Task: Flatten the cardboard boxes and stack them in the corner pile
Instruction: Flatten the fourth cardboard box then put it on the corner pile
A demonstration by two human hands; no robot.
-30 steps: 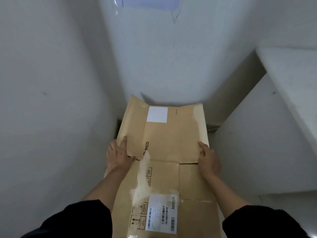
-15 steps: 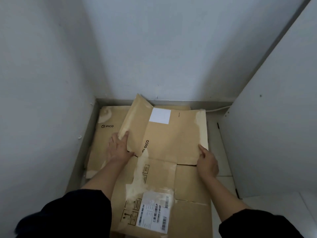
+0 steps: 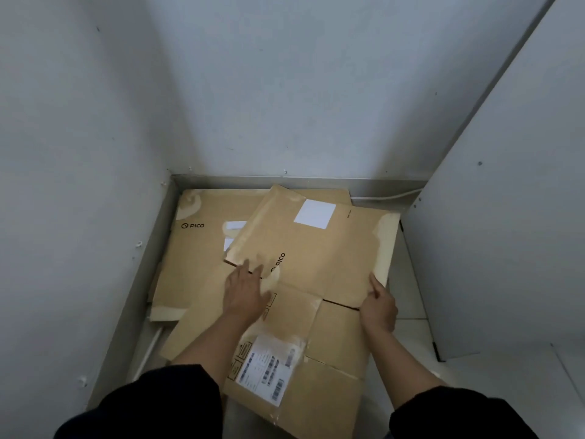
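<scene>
A flattened brown cardboard box (image 3: 319, 267) with a white label and a shipping sticker lies slanted on top of another flattened box (image 3: 202, 248) that rests in the floor corner. My left hand (image 3: 245, 291) lies flat on the top box near its left flap, fingers spread. My right hand (image 3: 378, 307) pinches the right edge of the same box at the flap slit. The far left flap of the top box is slightly raised.
White walls close in on the left and at the back. A white panel (image 3: 493, 242) stands on the right. A metal skirting (image 3: 285, 182) runs along the base, with a white cable (image 3: 389, 195) at the back right. Pale floor tiles (image 3: 506, 375) show at the right.
The view has tilted down and the box has been lowered onto the corner pile. My left hand has slid from the left flap edge onto the top face.
</scene>
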